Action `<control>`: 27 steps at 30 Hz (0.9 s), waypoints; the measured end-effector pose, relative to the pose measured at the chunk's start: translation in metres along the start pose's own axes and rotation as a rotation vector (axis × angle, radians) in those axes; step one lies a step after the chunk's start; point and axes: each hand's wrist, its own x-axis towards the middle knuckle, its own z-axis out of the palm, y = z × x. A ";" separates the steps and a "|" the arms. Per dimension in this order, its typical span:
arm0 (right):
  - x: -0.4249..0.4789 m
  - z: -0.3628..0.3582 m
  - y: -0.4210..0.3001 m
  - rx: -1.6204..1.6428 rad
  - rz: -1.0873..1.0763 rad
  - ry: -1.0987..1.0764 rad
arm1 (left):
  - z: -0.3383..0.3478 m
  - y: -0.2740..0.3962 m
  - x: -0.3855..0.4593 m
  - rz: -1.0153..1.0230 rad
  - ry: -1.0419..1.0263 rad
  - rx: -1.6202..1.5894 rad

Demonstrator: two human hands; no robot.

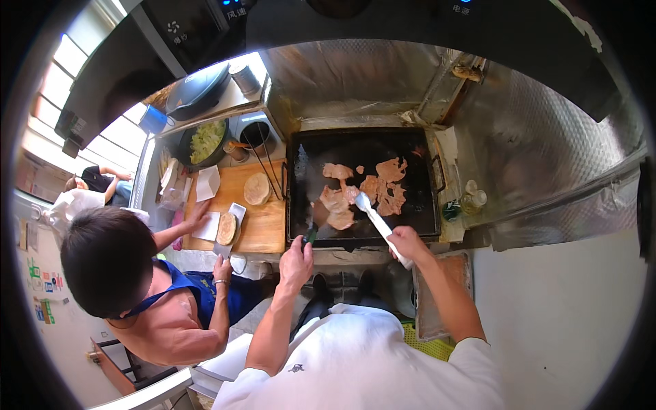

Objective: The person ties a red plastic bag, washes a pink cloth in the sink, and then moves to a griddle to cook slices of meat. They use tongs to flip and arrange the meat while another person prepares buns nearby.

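My left hand (296, 264) grips a green-handled spatula (310, 234) at the griddle's front edge; its blade is blurred over the meat. In my right hand (407, 243) is a long pale utensil (382, 228) with a rounded metal head, perhaps tongs. That head touches the thin meat slices (351, 195) near the middle of the black griddle (310, 148). More slices (389, 197) lie flat just to the right. The meat looks pale pink to light brown.
At left, a co-worker's hand (221, 269) holds a flat blade by a round flatbread (226, 228). Another flatbread (257, 188) rests on the wooden board (256, 225). Behind stands a bowl of chopped greens (207, 143). Bottles (471, 199) stand right of the griddle; a dark hood (307, 25) overhangs.
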 end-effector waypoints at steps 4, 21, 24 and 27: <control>-0.032 0.017 0.019 0.143 0.076 -0.067 | -0.004 -0.008 0.002 0.028 0.118 -0.037; 0.033 0.025 -0.058 -0.948 -0.279 0.384 | 0.023 0.029 0.057 0.036 0.042 -0.078; 0.042 0.013 -0.055 -0.881 -0.331 0.426 | 0.017 0.031 0.056 0.002 0.049 0.021; 0.030 0.003 -0.060 -0.763 -0.312 0.365 | 0.018 0.016 0.062 -0.010 0.069 -0.007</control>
